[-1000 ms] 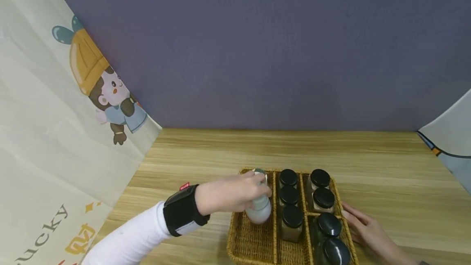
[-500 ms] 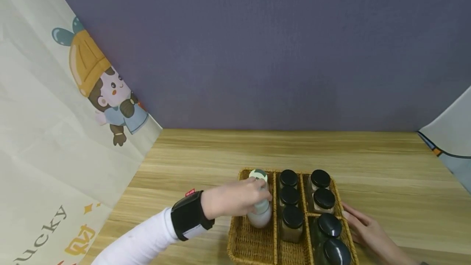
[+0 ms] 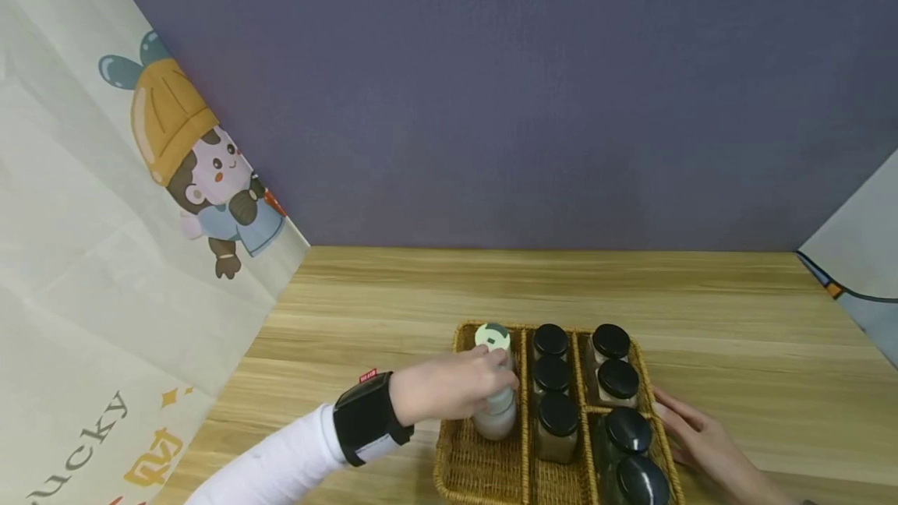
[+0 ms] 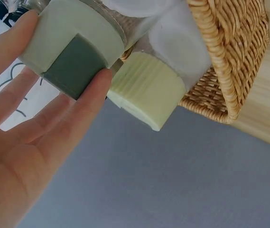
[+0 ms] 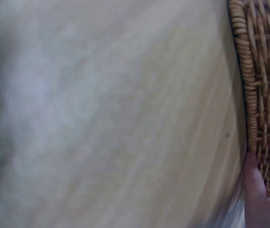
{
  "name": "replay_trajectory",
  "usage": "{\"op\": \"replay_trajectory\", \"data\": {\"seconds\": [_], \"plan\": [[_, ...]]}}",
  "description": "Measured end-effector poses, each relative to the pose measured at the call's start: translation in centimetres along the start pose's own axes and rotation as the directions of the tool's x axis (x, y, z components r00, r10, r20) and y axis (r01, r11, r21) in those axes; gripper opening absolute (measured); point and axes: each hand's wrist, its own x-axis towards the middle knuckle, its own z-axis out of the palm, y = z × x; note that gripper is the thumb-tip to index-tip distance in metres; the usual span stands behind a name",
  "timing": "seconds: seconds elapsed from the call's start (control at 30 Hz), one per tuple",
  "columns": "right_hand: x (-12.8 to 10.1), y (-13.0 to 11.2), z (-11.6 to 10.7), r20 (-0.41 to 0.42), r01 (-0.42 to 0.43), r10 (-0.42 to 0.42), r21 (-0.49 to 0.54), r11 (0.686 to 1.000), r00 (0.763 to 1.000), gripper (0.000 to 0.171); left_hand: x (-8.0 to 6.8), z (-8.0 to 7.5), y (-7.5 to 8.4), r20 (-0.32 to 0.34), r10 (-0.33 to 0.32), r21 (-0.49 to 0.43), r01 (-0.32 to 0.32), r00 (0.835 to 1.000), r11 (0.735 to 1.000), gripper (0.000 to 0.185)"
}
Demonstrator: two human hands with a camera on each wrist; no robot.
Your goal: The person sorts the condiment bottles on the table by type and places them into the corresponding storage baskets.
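Observation:
My left hand [image 3: 454, 386] is over the left compartment of a wicker basket [image 3: 525, 458] and holds a seasoning jar [image 3: 495, 421] by its cap. In the left wrist view the thumb and fingers [image 4: 89, 92] pinch that pale green cap [image 4: 73, 45], which has a dark green panel. The jar's lower body is clear with white contents and stands inside the compartment. Just behind it is a second jar with a yellow-green cap [image 4: 146, 88]. On the basket's right side rests my right hand [image 3: 701, 436], fingers extended along the wicker wall [image 5: 267, 95].
Several black-lidded jars [image 3: 557, 423] fill parts of the middle and right compartments. The basket sits on a wooden table [image 3: 393, 294] before a grey-blue panel [image 3: 491, 100]. A printed cloth [image 3: 70, 256] hangs on the left.
My left hand has moved slightly toward me and down with the jar, which now stands more upright. More of the yellow-green cap behind shows. The right hand has stayed on the basket.

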Motion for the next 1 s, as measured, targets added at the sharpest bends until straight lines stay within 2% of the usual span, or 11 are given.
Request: {"op": "replay_trajectory", "data": {"seconds": [0.4, 0.83, 1.0], "plan": [[0.1, 0.1, 0.1, -0.013, -0.005, 0.006, 0.009, 1.0, 1.0, 0.07, 0.4, 1.2, -0.1, -0.033, 0.009, -0.01, -0.009, 0.999, 1.0, 0.029], [0.0, 0.0, 0.1, -0.003, -0.015, 0.015, 0.019, 1.0, 1.0, 0.071, 0.6, 1.5, -0.1, -0.056, 0.04, 0.025, -0.039, 0.998, 0.999, 0.031], [0.0, 0.0, 0.1, -0.005, -0.014, 0.014, 0.016, 1.0, 1.0, 0.07, 0.3, 1.6, -0.2, -0.075, 0.029, -0.012, -0.03, 0.997, 0.999, 0.032]]}}
